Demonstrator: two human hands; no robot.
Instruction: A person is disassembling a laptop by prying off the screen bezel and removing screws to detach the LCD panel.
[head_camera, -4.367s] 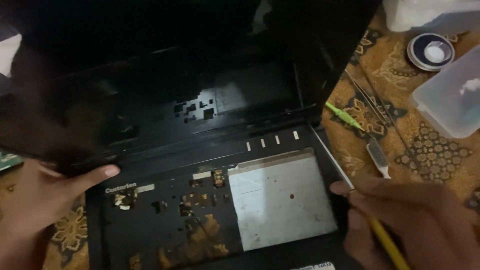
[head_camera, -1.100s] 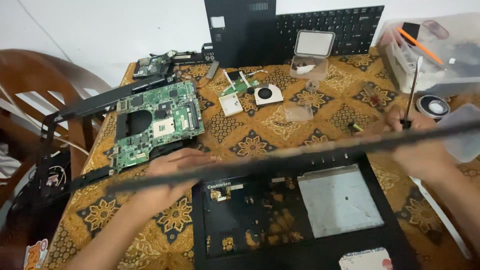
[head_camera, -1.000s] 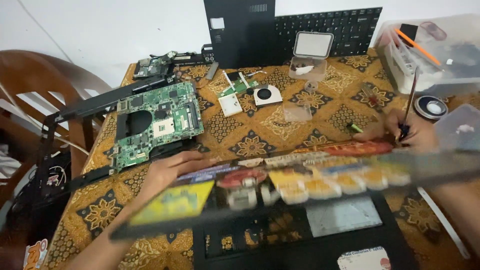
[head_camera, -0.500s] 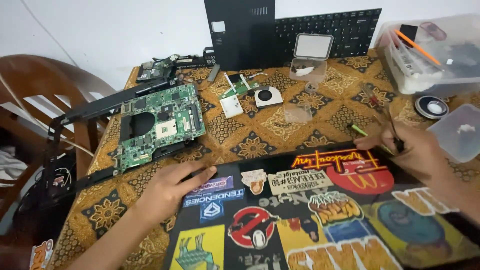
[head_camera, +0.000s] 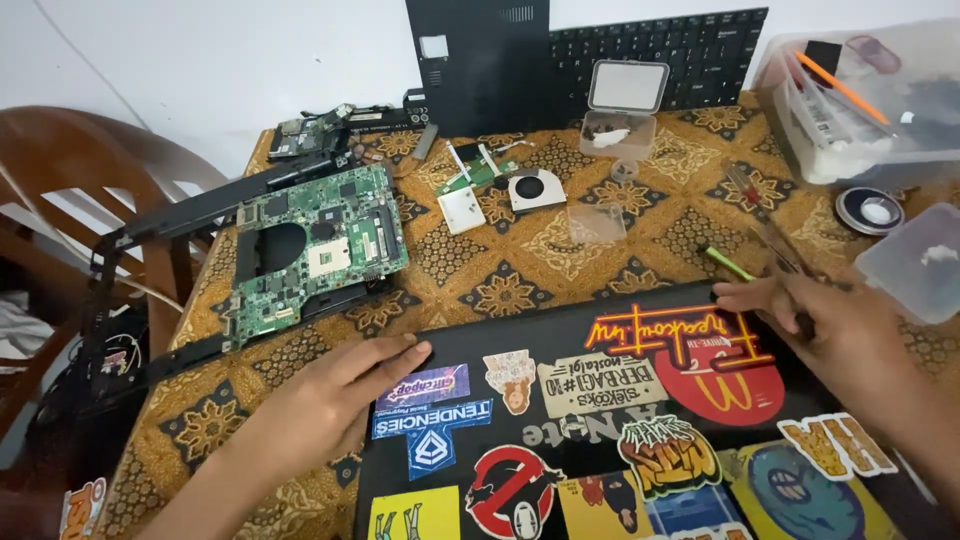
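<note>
The black sticker-covered laptop lid was laid flat, long axis sideways, far edge towards the green motherboard; the open left hand was pressed on its corner, the right hand was rested on its far edge, grip unclear.

Both forearms are bare, with no sleeves, rings or watch.

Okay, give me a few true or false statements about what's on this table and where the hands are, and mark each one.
1. The left hand lies flat on the far left corner of the sticker-covered laptop lid. True.
2. The green circuit board lies on top of the lid. False: it lies on the patterned tablecloth, left of and beyond the lid.
3. The right hand rests at the lid's far right edge. True.
4. The black keyboard lies flat under the left hand. False: it leans against the wall at the table's far side.
5. A small round fan sits on the cloth. True.
</note>
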